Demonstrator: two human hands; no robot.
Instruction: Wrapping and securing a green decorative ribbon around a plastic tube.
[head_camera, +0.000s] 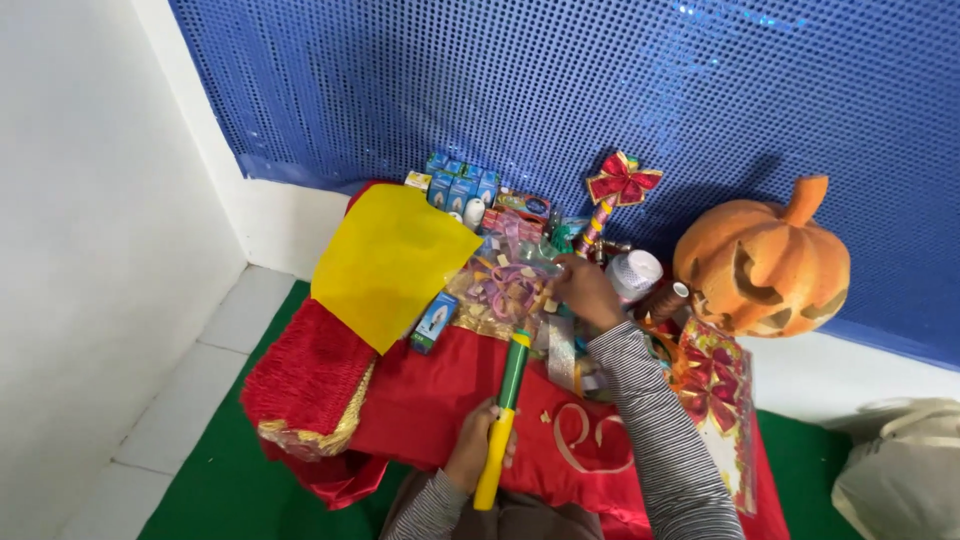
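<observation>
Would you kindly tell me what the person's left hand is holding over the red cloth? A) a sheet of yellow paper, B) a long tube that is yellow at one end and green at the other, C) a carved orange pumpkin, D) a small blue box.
B: the left hand is wrapped around the long yellow and green tube, while the carved orange pumpkin sits untouched against the wall.

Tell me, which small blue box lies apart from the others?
The blue box beside the yellow sheet, on the red cloth; the other boxes cluster by the wall.
</observation>
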